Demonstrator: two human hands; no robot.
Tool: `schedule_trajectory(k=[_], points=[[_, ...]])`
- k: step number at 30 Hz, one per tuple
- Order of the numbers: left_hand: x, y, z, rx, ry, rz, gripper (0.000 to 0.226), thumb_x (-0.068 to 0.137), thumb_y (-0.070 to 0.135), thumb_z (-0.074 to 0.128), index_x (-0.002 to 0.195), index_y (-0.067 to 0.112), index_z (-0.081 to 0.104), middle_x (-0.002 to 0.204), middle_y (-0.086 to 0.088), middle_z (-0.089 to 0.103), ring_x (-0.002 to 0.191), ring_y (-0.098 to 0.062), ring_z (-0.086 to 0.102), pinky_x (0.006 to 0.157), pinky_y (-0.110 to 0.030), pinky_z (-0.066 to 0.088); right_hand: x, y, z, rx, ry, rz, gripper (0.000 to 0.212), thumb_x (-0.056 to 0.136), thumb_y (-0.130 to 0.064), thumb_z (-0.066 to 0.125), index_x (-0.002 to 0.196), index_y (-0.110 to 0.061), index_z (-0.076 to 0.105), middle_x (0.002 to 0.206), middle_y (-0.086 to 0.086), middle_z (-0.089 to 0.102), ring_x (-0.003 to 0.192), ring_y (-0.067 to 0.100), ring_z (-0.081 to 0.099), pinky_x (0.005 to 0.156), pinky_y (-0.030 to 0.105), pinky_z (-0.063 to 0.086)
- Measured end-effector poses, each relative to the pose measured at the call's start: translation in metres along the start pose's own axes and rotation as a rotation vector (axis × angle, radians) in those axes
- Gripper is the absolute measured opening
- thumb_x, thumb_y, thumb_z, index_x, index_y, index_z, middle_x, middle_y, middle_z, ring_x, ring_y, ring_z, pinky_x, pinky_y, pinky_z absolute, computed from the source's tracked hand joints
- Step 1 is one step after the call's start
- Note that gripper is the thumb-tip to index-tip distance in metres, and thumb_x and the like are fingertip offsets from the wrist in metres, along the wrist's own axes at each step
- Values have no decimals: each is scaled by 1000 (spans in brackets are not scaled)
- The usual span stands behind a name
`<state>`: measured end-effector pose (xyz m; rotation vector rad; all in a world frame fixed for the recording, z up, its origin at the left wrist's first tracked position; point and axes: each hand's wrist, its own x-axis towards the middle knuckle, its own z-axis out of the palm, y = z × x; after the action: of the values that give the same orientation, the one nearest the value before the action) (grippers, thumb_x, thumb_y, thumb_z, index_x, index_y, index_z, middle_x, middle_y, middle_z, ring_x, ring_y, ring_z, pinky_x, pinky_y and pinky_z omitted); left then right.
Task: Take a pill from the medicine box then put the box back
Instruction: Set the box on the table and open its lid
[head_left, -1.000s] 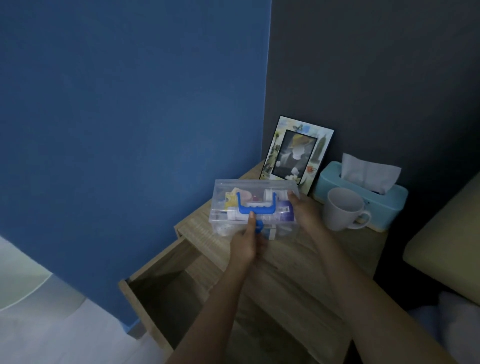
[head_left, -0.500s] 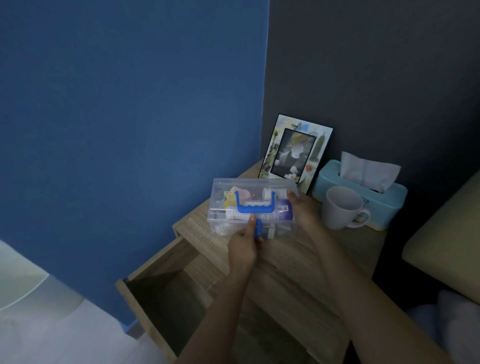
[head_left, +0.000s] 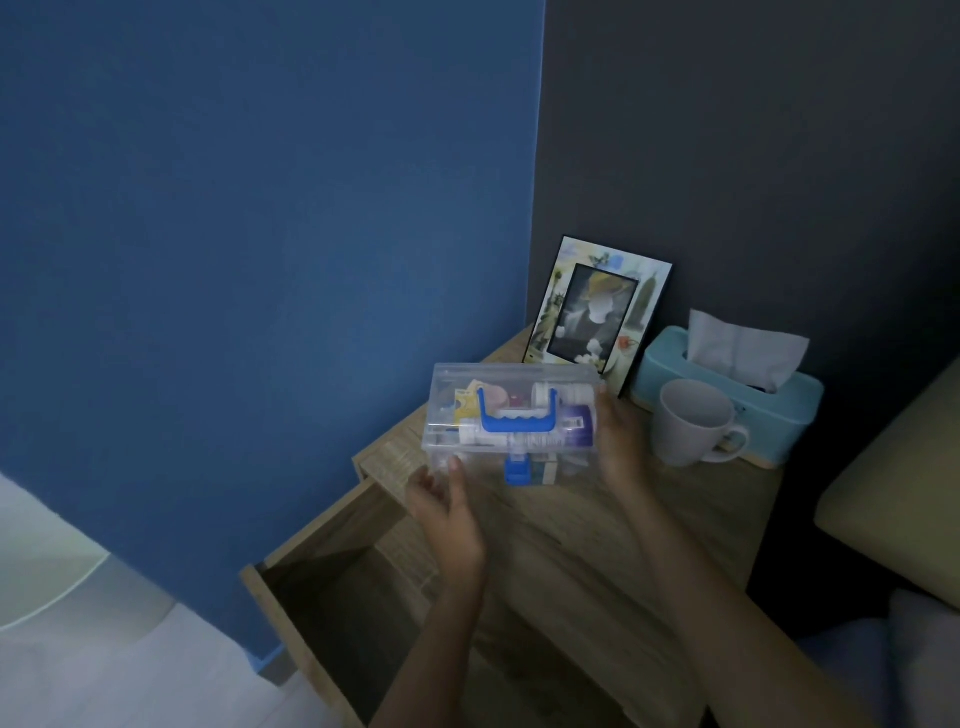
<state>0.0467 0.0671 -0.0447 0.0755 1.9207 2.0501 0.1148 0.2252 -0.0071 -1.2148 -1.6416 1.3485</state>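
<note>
The medicine box (head_left: 511, 410) is a clear plastic case with a blue handle on its lid, and several packets and tubes show through it. It sits just above the top of the wooden nightstand (head_left: 597, 545), lid closed. Its blue latch (head_left: 517, 472) hangs down on the front face. My right hand (head_left: 621, 441) grips the box's right end. My left hand (head_left: 449, 514) is at the lower left front corner, thumb pressed on the front wall and fingers curled under the edge.
The nightstand's drawer (head_left: 337, 613) stands pulled open below my left arm, dark inside. A white mug (head_left: 691, 421), a teal tissue box (head_left: 779, 410) and a photo frame (head_left: 597, 312) stand behind the box. A beige cushion (head_left: 893, 493) borders the right side.
My left hand has left the blue latch and slid left to the box's lower left corner. The latch now hangs free. The right hand keeps its hold.
</note>
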Motion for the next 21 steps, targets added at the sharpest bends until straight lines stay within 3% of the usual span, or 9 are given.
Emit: schedule_trajectory(k=[3, 7, 9, 12, 13, 14, 16, 18, 21], points=[[10, 6, -5, 22, -5, 56, 69, 93, 55, 38, 152, 21, 21, 159, -3, 26, 143, -21, 30, 107, -32, 30, -16, 5, -1, 68, 70, 28, 56, 101, -48, 26, 66, -18, 59, 65, 4, 63, 66, 27, 61, 60, 31, 47], [19, 15, -8, 2, -142, 98, 84, 82, 71, 28, 148, 20, 33, 155, -4, 36, 142, -16, 34, 116, -35, 28, -15, -7, -2, 215, 82, 119, 70, 95, -63, 18, 91, -14, 67, 91, 12, 73, 89, 33, 70, 84, 45, 56], [18, 18, -7, -8, -159, 113, 83, 80, 72, 27, 147, 24, 35, 154, 2, 37, 137, -5, 34, 108, -22, 28, -6, -16, -4, 334, 77, 101, 69, 93, -65, 21, 99, -16, 69, 92, 7, 74, 86, 24, 72, 72, 33, 57], [20, 16, -7, -22, -155, 87, 84, 80, 73, 26, 149, 25, 31, 156, 2, 34, 142, -12, 31, 106, -25, 25, 12, -28, -6, 432, 81, 5, 64, 93, -65, 27, 109, -17, 66, 89, -7, 75, 74, 2, 71, 58, 21, 53], [21, 15, -8, -23, -157, 82, 84, 79, 73, 26, 149, 26, 30, 156, 1, 33, 143, -14, 31, 107, -27, 25, 17, -33, -6, 403, 40, -43, 61, 93, -66, 25, 105, -23, 66, 86, -14, 75, 74, -5, 70, 64, 24, 52], [22, 14, -9, -21, -162, 80, 84, 79, 73, 26, 149, 27, 30, 156, 1, 33, 143, -15, 30, 109, -29, 25, 23, -38, -5, 360, -27, -68, 63, 92, -67, 21, 113, -27, 64, 101, -16, 74, 91, -5, 69, 80, 31, 53], [24, 12, -9, -14, -177, 71, 84, 79, 73, 25, 150, 27, 27, 158, 2, 30, 144, -15, 28, 116, -35, 24, 34, -47, -3, 250, -128, -69, 77, 89, -72, 18, 143, -24, 45, 147, -2, 50, 135, 13, 46, 113, 45, 34], [26, 11, -10, 0, -184, 62, 84, 79, 73, 25, 150, 28, 25, 159, 2, 28, 145, -16, 27, 119, -41, 23, 49, -51, 1, 156, -171, -76, 80, 89, -70, 19, 149, -20, 35, 155, 7, 37, 143, 22, 34, 119, 48, 24], [28, 12, -12, 8, -185, 77, 84, 80, 73, 26, 150, 26, 28, 158, 2, 31, 144, -15, 29, 116, -36, 25, 67, -51, 7, 85, -175, -70, 73, 95, -63, 21, 149, -17, 34, 156, 8, 35, 144, 24, 32, 120, 41, 22]])
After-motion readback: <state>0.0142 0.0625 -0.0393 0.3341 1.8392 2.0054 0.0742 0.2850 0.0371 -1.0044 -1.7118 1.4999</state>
